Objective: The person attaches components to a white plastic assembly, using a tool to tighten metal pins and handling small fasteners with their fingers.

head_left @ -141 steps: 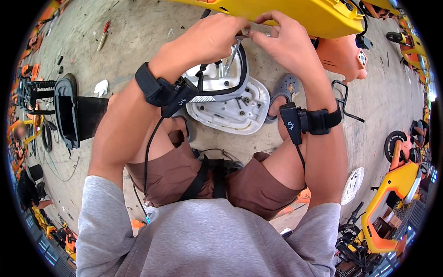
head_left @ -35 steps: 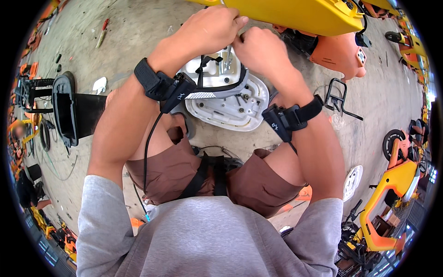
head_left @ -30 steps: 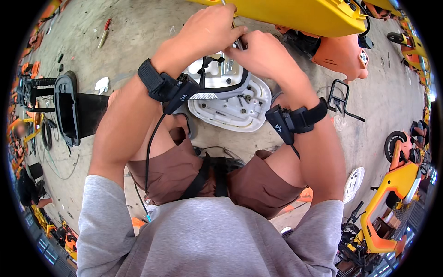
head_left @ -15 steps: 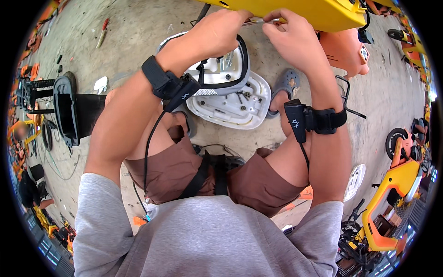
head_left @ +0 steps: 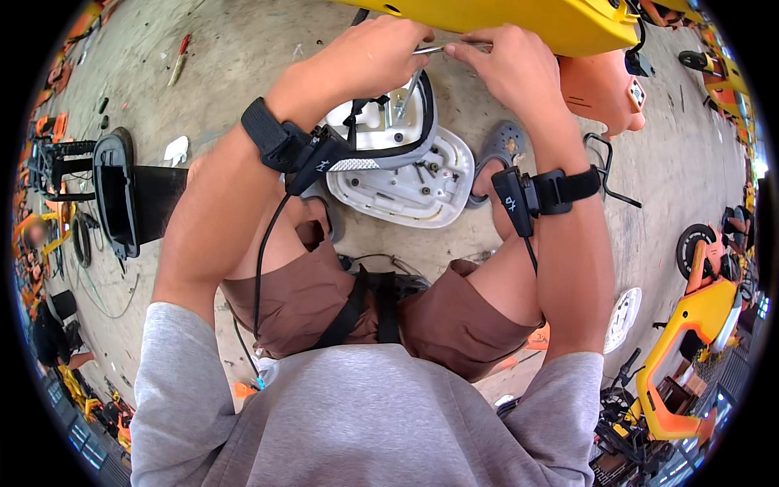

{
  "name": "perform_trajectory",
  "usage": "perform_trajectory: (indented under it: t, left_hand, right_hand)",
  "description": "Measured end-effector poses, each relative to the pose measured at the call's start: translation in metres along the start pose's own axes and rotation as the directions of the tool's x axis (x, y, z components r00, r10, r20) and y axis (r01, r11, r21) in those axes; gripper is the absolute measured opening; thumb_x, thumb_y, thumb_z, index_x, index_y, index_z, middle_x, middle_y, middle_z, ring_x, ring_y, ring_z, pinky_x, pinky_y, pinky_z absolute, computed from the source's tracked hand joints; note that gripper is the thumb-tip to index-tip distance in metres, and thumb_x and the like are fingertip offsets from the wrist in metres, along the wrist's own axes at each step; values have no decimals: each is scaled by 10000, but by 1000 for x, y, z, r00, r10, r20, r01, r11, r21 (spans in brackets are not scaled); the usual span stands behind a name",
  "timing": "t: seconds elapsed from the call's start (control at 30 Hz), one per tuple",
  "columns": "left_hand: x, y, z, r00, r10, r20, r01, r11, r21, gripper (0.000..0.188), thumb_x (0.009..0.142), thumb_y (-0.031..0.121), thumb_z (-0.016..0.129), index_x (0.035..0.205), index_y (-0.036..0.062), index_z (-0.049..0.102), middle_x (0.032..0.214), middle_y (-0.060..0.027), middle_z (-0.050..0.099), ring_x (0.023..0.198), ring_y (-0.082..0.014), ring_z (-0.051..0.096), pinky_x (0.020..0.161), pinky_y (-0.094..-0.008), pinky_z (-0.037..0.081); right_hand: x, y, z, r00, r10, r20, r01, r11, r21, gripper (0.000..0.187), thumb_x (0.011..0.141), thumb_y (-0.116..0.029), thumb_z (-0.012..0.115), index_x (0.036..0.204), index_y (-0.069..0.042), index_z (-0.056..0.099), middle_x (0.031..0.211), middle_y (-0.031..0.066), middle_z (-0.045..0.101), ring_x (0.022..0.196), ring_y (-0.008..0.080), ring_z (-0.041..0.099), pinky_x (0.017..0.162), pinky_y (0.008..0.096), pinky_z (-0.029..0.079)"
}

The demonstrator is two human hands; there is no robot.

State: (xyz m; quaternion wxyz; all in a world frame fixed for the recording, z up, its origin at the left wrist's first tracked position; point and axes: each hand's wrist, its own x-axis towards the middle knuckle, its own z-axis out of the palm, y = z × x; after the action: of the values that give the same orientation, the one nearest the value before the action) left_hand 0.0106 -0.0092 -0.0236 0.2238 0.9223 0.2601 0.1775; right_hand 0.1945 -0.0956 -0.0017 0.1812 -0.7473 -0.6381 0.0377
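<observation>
Below the edge of a yellow body panel (head_left: 519,20), my two hands meet at a thin silver metal rod (head_left: 428,49). My left hand (head_left: 375,58) is closed around one end, its fingertips partly hidden behind the hand. The thumb and fingers of my right hand (head_left: 517,69) pinch at the other end. Under my left wrist lies a white shell with a black rim (head_left: 420,109), and a silver metal piece (head_left: 406,104) shows inside it. A second white shell (head_left: 450,183), with screws in its face, rests on the floor beneath.
An orange panel (head_left: 600,89) stands by my right hand, with a bent black metal bracket (head_left: 613,174) near it. Left of me is a black seat-like part (head_left: 118,191). A red-handled tool (head_left: 180,58) lies on the floor; a yellow-orange frame (head_left: 673,357) stands right.
Both hands have shifted slightly. The right fingertips have slid left toward the left hand, and less of the rod shows on the right side.
</observation>
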Motion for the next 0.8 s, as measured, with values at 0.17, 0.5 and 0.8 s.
perform_trajectory:
  t: [0.17, 0.5, 0.8]
  left_hand:
    - [-2, -11, -11, 1000, -5, 18, 4, 998, 69, 244, 930, 169, 652, 1098, 6, 722, 963, -211, 718, 895, -389, 676, 824, -452, 530]
    - [-7, -6, -12, 956, 91, -278, -28, 975, 222, 211, 863, 127, 577, 876, -31, 717, 832, -294, 675, 831, -461, 668, 762, -541, 530]
    - [-7, 9, -26, 946, -321, -36, 323, 938, 123, 321, 896, 259, 608, 852, -41, 712, 815, -282, 684, 810, -461, 678, 759, -527, 548]
  right_hand:
    - [7, -6, 7, 999, -35, -7, 35, 999, -22, 432, 825, -509, 749, 904, -89, 808, 747, 150, 722, 756, 345, 706, 718, 434, 557]
    - [-1, -38, 15, 1000, -28, 14, 29, 996, -86, 440, 883, -473, 676, 796, -54, 777, 739, 185, 714, 717, 391, 702, 692, 454, 571]
    - [-9, -43, 21, 990, -62, 128, 57, 997, 42, 427, 912, -416, 649, 768, -28, 754, 715, 208, 690, 711, 398, 688, 713, 455, 566]
